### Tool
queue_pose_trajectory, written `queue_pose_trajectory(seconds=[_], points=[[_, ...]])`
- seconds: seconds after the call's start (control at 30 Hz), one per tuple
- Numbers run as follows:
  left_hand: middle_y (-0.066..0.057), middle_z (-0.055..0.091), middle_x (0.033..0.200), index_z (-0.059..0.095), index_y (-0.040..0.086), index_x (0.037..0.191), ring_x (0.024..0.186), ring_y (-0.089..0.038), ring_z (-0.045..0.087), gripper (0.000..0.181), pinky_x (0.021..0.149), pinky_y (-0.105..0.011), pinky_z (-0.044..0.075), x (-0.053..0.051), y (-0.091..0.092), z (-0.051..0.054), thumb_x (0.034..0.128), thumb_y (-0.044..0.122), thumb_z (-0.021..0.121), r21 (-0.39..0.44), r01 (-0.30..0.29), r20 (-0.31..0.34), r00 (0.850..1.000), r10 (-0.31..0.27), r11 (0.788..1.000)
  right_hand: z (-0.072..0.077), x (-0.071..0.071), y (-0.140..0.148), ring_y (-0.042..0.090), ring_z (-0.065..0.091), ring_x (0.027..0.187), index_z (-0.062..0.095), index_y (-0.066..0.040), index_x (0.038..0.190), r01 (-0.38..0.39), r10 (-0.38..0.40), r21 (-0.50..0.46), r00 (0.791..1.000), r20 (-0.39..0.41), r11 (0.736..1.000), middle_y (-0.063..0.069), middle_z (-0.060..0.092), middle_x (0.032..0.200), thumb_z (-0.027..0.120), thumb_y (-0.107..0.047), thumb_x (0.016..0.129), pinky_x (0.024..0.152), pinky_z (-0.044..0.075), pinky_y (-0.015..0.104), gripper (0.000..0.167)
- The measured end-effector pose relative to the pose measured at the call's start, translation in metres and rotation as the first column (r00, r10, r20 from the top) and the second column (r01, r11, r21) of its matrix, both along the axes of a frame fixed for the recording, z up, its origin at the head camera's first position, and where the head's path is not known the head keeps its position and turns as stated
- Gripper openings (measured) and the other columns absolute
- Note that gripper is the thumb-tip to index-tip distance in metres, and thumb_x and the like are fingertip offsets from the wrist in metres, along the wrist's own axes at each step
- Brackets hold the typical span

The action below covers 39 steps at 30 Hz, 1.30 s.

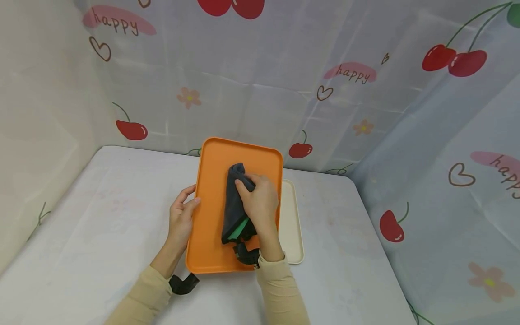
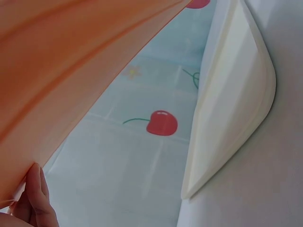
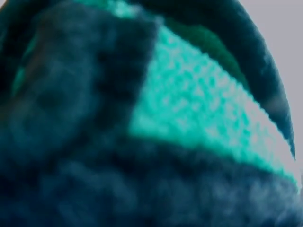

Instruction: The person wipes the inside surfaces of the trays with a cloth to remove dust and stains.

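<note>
My left hand (image 1: pixel 183 219) is clamped on the near left edge of an orange tray (image 1: pixel 213 189), thumb at the rim, the tray spreading to its right. My right hand (image 1: pixel 262 201) grips a folded dark cloth (image 1: pixel 233 210) over the tray's face; the cloth hangs to the left of and below that hand. To work the cloth well on the tray, I would judge it best to keep the left hold firm so the tray cannot tip, bunch the cloth snugly under my right fingers and press evenly out to the corners.

The left wrist view alone shows the tray's underside, raised apart from a cream tray (image 2: pixel 232 101) that lies beyond my left hand on the white surface (image 1: pixel 337 234). The right wrist view is a blur of cloth, showing its fuzzy green lining (image 3: pixel 189 99) closely but no fingers.
</note>
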<state>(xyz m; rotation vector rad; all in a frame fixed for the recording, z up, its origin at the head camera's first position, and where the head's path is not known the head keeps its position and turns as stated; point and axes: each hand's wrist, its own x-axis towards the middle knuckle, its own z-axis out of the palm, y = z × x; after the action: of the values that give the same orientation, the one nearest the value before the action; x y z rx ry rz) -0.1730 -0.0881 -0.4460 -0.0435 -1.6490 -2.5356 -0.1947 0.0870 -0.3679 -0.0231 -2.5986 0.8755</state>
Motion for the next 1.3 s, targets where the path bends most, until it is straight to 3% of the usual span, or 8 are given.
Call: queue_pose_trajectory(seconds=[0.33,0.57,0.87,1.3], points=[[0.006,0.071,0.094,0.054,0.012,0.128,0.077,-0.009,0.071,0.026,0.066,-0.025,0.06,0.0,0.003,-0.002,0.1015,0.014,0.051,-0.016,0.017,0.002,1.0,-0.017,1.0,0.003,0.008,-0.023,0.019,0.062,0.073,0.076,-0.018,0.11,-0.075,0.082,0.128,0.995,-0.049,0.989,0.004,0.07,0.093,0.071,-0.041,0.088,0.058,0.048,0.026,0.032],[0.006,0.071,0.095,0.054,0.015,0.126,0.079,-0.008,0.07,0.024,0.069,-0.024,0.06,0.002,0.006,-0.002,0.1021,0.012,0.049,0.029,0.051,-0.011,0.999,-0.051,0.998,0.002,0.012,-0.032,0.016,0.058,0.068,0.075,-0.017,0.111,-0.123,0.134,0.161,0.989,-0.058,0.979,0.003,0.068,0.089,0.071,-0.04,0.088,0.055,0.044,0.022,0.032],[0.008,0.073,0.096,0.056,0.017,0.124,0.081,-0.006,0.07,0.025,0.071,-0.022,0.06,0.003,0.007,-0.004,0.1018,0.009,0.049,0.047,0.069,-0.06,0.996,-0.066,0.997,0.001,0.013,-0.038,0.012,0.05,0.06,0.075,-0.018,0.112,-0.17,0.18,0.159,0.983,-0.045,0.972,0.002,0.063,0.082,0.071,-0.039,0.089,0.049,0.034,0.018,0.031],[0.009,0.074,0.096,0.054,0.016,0.127,0.082,-0.006,0.07,0.025,0.072,-0.023,0.06,0.003,0.003,-0.005,0.1024,0.011,0.048,0.009,0.054,-0.054,0.997,-0.053,0.999,0.0,0.015,-0.038,0.01,0.046,0.056,0.075,-0.019,0.111,-0.209,0.219,0.165,0.974,-0.048,0.964,0.0,0.06,0.077,0.071,-0.039,0.089,0.048,0.032,0.017,0.031]])
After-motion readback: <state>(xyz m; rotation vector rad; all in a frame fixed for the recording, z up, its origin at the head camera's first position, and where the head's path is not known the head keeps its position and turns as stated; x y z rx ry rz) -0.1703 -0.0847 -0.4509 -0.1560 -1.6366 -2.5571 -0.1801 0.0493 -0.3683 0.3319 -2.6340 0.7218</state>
